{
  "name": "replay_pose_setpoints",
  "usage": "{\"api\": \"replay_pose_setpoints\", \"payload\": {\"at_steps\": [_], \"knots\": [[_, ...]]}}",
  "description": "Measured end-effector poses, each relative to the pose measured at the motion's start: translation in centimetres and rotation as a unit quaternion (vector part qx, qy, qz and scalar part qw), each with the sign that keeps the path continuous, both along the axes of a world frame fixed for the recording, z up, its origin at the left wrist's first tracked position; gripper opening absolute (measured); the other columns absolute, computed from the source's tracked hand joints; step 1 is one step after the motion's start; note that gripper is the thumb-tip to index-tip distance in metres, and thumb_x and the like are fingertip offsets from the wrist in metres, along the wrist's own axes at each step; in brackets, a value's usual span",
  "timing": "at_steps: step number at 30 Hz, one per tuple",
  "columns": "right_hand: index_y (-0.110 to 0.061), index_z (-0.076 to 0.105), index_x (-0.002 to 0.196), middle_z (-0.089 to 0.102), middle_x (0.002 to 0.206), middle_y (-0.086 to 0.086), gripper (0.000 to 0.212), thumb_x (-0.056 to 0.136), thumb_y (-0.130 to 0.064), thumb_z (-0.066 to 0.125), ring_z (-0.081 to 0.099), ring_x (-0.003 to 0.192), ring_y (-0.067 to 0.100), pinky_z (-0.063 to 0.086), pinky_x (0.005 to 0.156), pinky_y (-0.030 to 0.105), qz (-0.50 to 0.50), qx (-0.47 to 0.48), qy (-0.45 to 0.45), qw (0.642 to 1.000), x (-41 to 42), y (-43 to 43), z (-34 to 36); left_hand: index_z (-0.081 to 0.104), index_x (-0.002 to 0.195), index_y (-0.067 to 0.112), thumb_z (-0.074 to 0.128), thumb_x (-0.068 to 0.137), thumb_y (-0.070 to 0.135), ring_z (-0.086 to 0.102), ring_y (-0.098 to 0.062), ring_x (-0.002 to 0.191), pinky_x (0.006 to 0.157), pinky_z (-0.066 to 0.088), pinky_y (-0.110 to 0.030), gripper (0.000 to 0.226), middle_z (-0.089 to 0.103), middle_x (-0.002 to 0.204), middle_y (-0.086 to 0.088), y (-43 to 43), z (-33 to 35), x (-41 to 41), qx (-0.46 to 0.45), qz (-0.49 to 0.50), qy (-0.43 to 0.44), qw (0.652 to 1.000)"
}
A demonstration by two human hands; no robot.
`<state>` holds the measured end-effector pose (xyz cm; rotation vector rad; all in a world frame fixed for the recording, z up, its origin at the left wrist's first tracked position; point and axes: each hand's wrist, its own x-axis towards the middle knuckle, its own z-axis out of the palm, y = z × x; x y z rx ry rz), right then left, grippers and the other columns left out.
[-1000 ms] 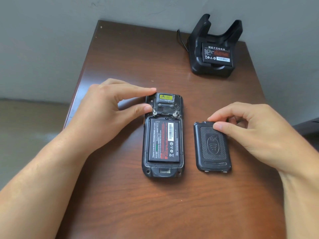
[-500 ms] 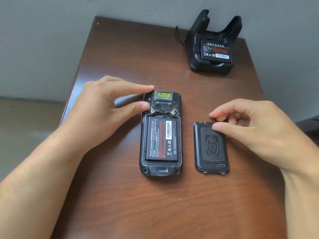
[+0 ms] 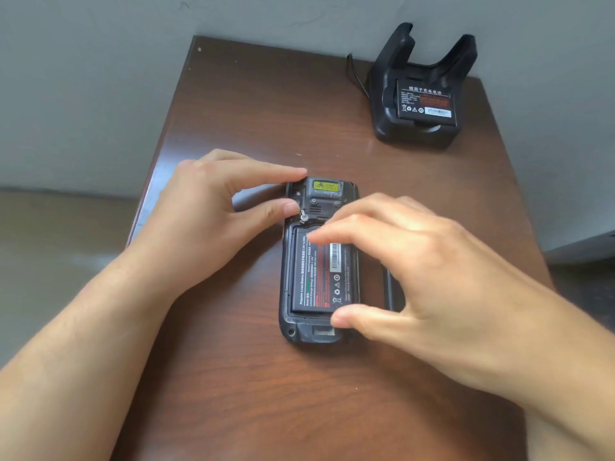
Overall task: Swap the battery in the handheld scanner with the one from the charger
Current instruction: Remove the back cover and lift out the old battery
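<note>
The black handheld scanner (image 3: 309,332) lies face down on the brown table (image 3: 266,94) with its back cover off. Its battery (image 3: 312,277), with a red and white label, sits in the bay. My left hand (image 3: 206,221) pinches the scanner's top left corner between thumb and index finger. My right hand (image 3: 416,271) is spread over the battery, fingertips at its top edge and thumb at its bottom edge. The back cover (image 3: 389,291) lies to the right of the scanner, mostly hidden under my right hand. At the far right stands the black charger (image 3: 416,131) with a second battery (image 3: 424,101) in it.
A black cable (image 3: 356,74) runs from the charger's left side toward the grey wall behind the table. The table's left edge drops to the floor just beyond my left hand. Bare wood lies between the scanner and the charger.
My right hand has left the back cover and moved left over the scanner's battery. My left hand stays on the scanner's top corner. The view has shifted slightly.
</note>
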<state>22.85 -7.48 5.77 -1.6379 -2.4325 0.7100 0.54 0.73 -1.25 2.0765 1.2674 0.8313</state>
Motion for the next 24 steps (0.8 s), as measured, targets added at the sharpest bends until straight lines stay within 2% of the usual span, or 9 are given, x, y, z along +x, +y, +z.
{"api": "replay_pose_setpoints", "payload": {"at_steps": [4,6,8,10,12,15,18,21,24], "knots": [[-0.048,0.049,0.132,0.045,0.127,-0.031,0.062,0.075,-0.051,0.074,0.043,0.123,0.001,0.051,0.099,0.039,0.007,-0.008,-0.013,1.000,0.3,0.1,-0.1,0.067,0.122,0.048,0.065,0.081,0.055,0.059,-0.003,0.118,0.101,0.048,-0.032,0.041,0.070,0.116,0.023,-0.1,0.3,0.0,-0.013,0.003,0.009,1.000],[-0.047,0.050,0.131,0.045,0.127,-0.031,0.061,0.075,-0.050,0.074,0.043,0.123,0.002,0.050,0.099,0.039,0.014,-0.008,-0.016,1.000,0.4,0.2,-0.2,0.064,0.130,0.042,0.063,0.081,0.058,0.055,-0.002,0.128,0.109,0.044,-0.032,0.053,0.065,0.131,0.022,-0.2,0.8,-0.3,-0.018,-0.032,0.032,0.999],[-0.048,0.051,0.129,0.045,0.127,-0.031,0.057,0.075,-0.051,0.070,0.043,0.123,0.002,0.050,0.099,0.039,0.018,-0.001,-0.018,1.000,0.6,0.2,-0.4,0.053,0.143,0.040,0.063,0.076,0.066,0.040,0.005,0.141,0.119,0.033,-0.032,0.073,0.049,0.151,0.022,-0.7,1.5,-0.9,-0.052,-0.091,0.060,0.993],[-0.048,0.052,0.127,0.045,0.127,-0.030,0.055,0.074,-0.054,0.065,0.043,0.123,0.003,0.051,0.099,0.039,0.022,0.008,-0.016,1.000,0.8,0.2,-0.6,0.034,0.153,0.043,0.063,0.069,0.075,0.018,0.011,0.150,0.127,0.016,-0.035,0.095,0.026,0.164,0.023,-1.6,2.0,-1.4,-0.086,-0.145,0.102,0.980],[-0.045,0.055,0.127,0.046,0.129,-0.029,0.054,0.074,-0.056,0.061,0.042,0.126,0.004,0.051,0.100,0.039,0.026,0.016,-0.012,0.999,1.0,0.2,-0.9,0.016,0.157,0.047,0.060,0.065,0.082,-0.001,0.013,0.151,0.127,0.002,-0.033,0.108,0.007,0.169,0.022,-2.4,2.1,-1.3,-0.094,-0.172,0.141,0.971],[-0.039,0.060,0.130,0.048,0.134,-0.026,0.055,0.077,-0.049,0.066,0.041,0.131,0.005,0.048,0.105,0.037,0.022,0.033,0.004,0.999,1.3,-0.1,-1.5,0.006,0.158,0.047,0.059,0.065,0.085,-0.015,0.018,0.146,0.123,-0.008,-0.027,0.113,-0.004,0.170,0.018,-2.9,2.0,-0.9,-0.083,-0.180,0.149,0.969],[-0.026,0.067,0.129,0.058,0.135,-0.016,0.055,0.077,-0.042,0.072,0.048,0.131,0.009,0.045,0.108,0.031,0.014,0.069,0.030,0.997,1.4,-0.6,-2.1,0.009,0.157,0.047,0.062,0.066,0.082,-0.014,0.018,0.146,0.123,-0.005,-0.019,0.111,-0.005,0.170,0.019,-3.2,1.8,-0.8,-0.088,-0.175,0.135,0.971],[-0.015,0.072,0.126,0.068,0.135,-0.003,0.053,0.076,-0.034,0.077,0.057,0.130,0.019,0.050,0.107,0.037,0.012,0.124,0.051,0.991,1.6,-1.0,-3.0,0.014,0.157,0.048,0.062,0.067,0.080,-0.002,0.010,0.152,0.127,0.009,-0.028,0.106,-0.002,0.170,0.019,-3.3,1.5,-1.0,-0.090,-0.172,0.114,0.974],[-0.011,0.074,0.122,0.069,0.135,0.003,0.049,0.077,-0.030,0.079,0.059,0.132,0.021,0.052,0.106,0.039,0.013,0.152,0.073,0.986,1.9,-1.2,-3.9,0.016,0.157,0.048,0.063,0.068,0.077,0.001,0.008,0.153,0.128,0.011,-0.030,0.104,-0.001,0.170,0.017,-3.4,1.6,-0.9,-0.085,-0.172,0.116,0.975]]}}
